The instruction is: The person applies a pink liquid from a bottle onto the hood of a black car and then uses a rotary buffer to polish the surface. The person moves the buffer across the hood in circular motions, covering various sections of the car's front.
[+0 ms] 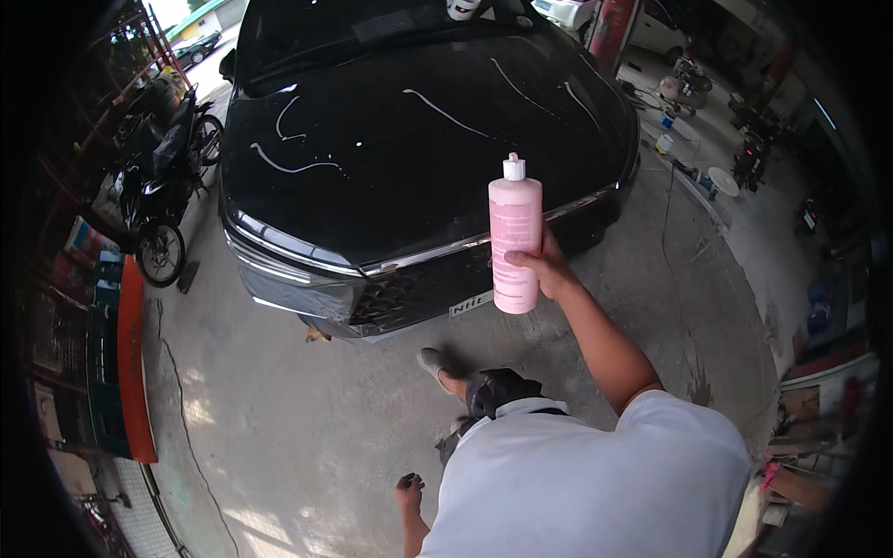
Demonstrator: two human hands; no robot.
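Observation:
My right hand [547, 270] grips a tall pink squeeze bottle [514, 237] with a white flip cap, held upright in front of the nose of a black car [372, 158]. Thin white lines of liquid lie in several streaks across the car's hood [446, 113]. My left hand [408, 491] hangs low beside my body, fingers curled around a small dark thing that I cannot make out. My white shirt fills the lower middle, with one shoe [431, 360] on the concrete below the bumper.
A motorcycle [163, 186] is parked left of the car. An orange and green counter edge [130, 372] runs along the left. Buckets, a white container and a hose [688, 158] lie on the floor at the right. A white tub [462, 7] sits by the windshield.

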